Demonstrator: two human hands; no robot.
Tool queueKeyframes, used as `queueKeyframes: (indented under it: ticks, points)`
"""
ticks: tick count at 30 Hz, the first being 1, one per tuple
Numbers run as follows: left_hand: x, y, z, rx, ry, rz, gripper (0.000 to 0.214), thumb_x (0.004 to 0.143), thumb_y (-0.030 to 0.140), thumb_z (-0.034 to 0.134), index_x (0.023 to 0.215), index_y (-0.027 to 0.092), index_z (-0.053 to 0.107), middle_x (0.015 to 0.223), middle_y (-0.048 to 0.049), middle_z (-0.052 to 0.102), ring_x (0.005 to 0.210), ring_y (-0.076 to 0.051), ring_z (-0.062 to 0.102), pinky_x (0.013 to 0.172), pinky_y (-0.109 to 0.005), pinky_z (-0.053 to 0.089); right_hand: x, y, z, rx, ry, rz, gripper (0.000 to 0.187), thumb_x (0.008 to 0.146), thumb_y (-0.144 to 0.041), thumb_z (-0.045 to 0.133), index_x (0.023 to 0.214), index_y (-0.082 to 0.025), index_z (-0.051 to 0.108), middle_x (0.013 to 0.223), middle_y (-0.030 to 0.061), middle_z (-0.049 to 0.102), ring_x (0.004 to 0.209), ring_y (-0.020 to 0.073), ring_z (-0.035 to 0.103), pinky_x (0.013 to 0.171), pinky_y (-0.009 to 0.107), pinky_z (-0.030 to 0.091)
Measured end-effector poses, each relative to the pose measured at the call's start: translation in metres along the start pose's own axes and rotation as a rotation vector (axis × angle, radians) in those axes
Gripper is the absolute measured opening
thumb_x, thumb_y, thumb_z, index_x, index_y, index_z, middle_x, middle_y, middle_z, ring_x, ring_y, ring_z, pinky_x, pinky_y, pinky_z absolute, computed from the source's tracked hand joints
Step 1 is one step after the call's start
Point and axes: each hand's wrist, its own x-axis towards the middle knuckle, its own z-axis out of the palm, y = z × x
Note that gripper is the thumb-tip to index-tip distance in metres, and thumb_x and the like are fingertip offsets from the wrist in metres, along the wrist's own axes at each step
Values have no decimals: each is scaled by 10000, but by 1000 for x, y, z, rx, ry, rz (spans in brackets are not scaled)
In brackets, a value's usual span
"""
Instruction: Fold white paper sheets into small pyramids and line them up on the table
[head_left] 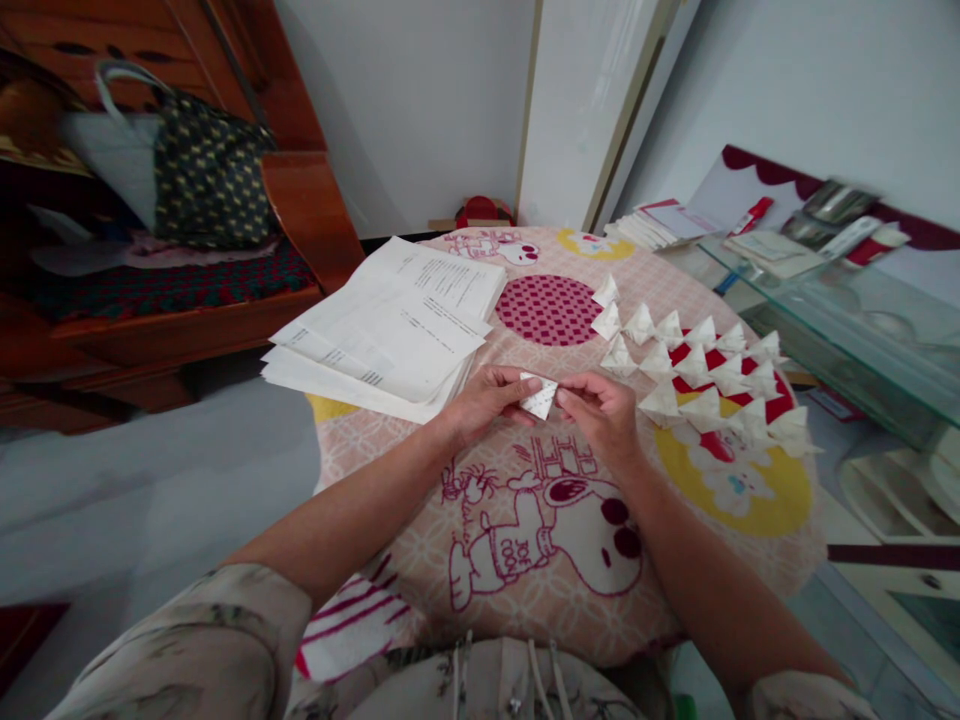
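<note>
A small folded piece of printed paper [538, 397] is held between my two hands over the middle of the round table. My left hand [487, 400] pinches its left side, the thumb lying on top. At its right corner, my right hand [600, 405] grips with thumb and fingertips. Several folded white paper pieces [694, 367] stand in rows to the right of my hands. Left of them lies a stack of printed sheets [382, 330], with loose sheets fanned out on top.
A patterned cloth [480, 450] with cartoon figures covers the table. To the right stands a glass shelf [847, 330] bearing papers, a red marker [752, 215] and a metal container [840, 205]. A wooden bench [300, 220] with a dark patterned bag [214, 170] is at the left.
</note>
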Motion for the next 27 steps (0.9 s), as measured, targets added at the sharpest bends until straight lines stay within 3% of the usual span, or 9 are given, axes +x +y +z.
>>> queueKeyframes:
  ticks: [8, 14, 22, 27]
  points:
    - [0, -1, 0, -12, -52, -81, 415, 772, 440, 804, 970, 78, 759, 839, -120, 771, 643, -153, 714, 501, -191, 554, -2, -1, 1, 1, -70, 30, 128, 786, -311, 662, 746, -190, 663, 580, -19, 622, 486, 119, 567, 478, 234, 451]
    - [-1, 0, -2, -5, -80, -63, 410, 767, 447, 807, 944, 81, 761, 830, -116, 771, 634, -153, 719, 486, -183, 552, -1, -10, -1, 79, -132, 70, 276, 841, -427, 634, 712, -183, 650, 578, -1, 630, 478, 118, 567, 473, 237, 460]
    - [-2, -1, -1, 47, -104, -118, 445, 732, 473, 832, 890, 64, 756, 808, -133, 768, 621, -151, 715, 488, -181, 558, 1, -4, -4, 50, -203, 160, 260, 777, -409, 698, 682, -174, 644, 544, -13, 611, 440, 101, 528, 420, 212, 404]
    - [-1, -2, -1, 54, -129, -133, 489, 699, 508, 848, 887, 67, 753, 822, -138, 767, 629, -156, 718, 488, -179, 550, 0, -8, -3, 50, -142, 205, 211, 723, -345, 699, 619, -176, 628, 493, -21, 587, 396, 87, 487, 382, 197, 366]
